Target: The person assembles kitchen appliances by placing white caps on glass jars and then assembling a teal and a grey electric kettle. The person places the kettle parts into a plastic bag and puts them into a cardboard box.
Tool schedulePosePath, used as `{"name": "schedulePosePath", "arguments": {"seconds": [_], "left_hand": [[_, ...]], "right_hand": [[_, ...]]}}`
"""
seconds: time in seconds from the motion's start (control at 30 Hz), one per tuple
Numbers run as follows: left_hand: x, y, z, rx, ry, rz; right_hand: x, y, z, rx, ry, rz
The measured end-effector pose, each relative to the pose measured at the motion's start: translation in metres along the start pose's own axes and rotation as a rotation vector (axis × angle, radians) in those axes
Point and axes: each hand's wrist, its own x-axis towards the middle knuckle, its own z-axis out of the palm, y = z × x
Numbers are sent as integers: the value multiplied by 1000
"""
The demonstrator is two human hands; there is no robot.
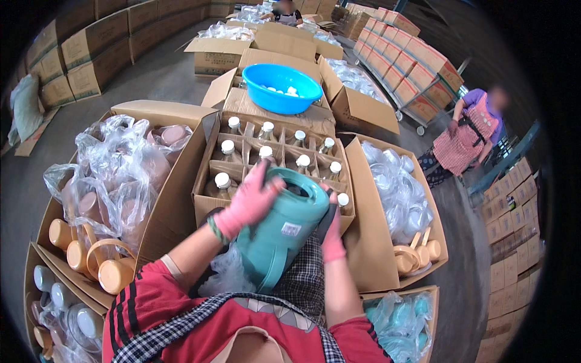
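Note:
A teal plastic jug (283, 221) leans across my lap, its dark round opening tilted up and away from me. It has a curved handle on the near side and a small white label. My left hand (248, 206), in a pink glove, grips it at the upper left by the rim, fingers slightly blurred. On its right side my gloved right hand (330, 233) holds the wall, part of the fingers hidden behind it. Crumpled clear plastic (229, 272) lies beside the jug's lower left. Just beyond, clear bottles with white caps (265, 152) stand in a divided carton (203, 181).
A blue basin (282, 91) with small white pieces sits on cartons ahead. Open cartons flank me: bagged pink items with peach cups (116, 275) left, bagged pale items (396, 193) right, bagged teal items (399, 317) lower right. A person in an apron (463, 133) stands at right, near a loaded trolley (411, 60).

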Motion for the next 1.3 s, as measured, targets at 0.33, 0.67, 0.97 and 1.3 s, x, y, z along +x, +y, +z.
{"name": "schedulePosePath", "arguments": {"seconds": [0.33, 0.67, 0.97, 1.3], "left_hand": [[-15, 13, 9, 257, -45, 264], [4, 5, -9, 127, -119, 278], [-14, 64, -3, -168, -73, 639], [-61, 60, -1, -1118, -452, -462]], "right_hand": [[11, -14, -14, -251, -96, 161], [-9, -48, 50, -1043, -283, -395], [-26, -73, 15, 406, 48, -74], [-109, -84, -8, -69, 188, -161]]}}
